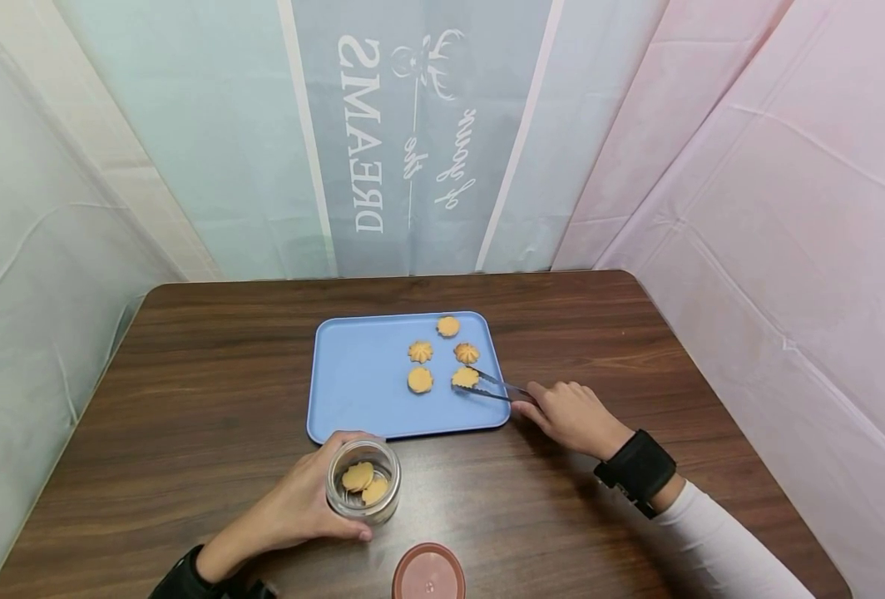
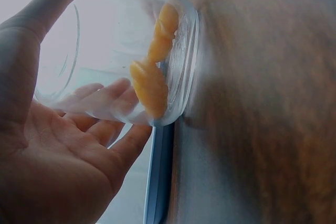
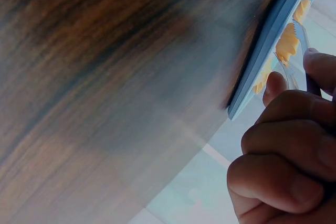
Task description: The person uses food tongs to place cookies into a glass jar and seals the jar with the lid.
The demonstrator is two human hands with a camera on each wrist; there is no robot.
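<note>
My left hand [image 1: 309,501] grips an open glass jar [image 2: 100,30] upright on the table, thumb on the near side and fingers round the far side. A few yellow cookies [image 2: 149,87] lie at the bottom of the jar. On the right, my right hand [image 1: 573,416] holds metal tongs [image 1: 491,395] with dark handles, fingers curled round them. The tongs' tips straddle a scalloped cookie [image 1: 465,378] at the right front of the blue tray [image 1: 360,366]. In the right wrist view, the toothed tips stand on either side of that cookie [image 3: 286,44].
Several other cookies [image 1: 420,381] sit on the tray's right half, spaced apart. A reddish-brown round lid [image 1: 429,574] lies at the near edge of the view, right of the jar. The brown wooden table [image 1: 210,374] meets hanging curtains [image 1: 248,166] behind and at the sides.
</note>
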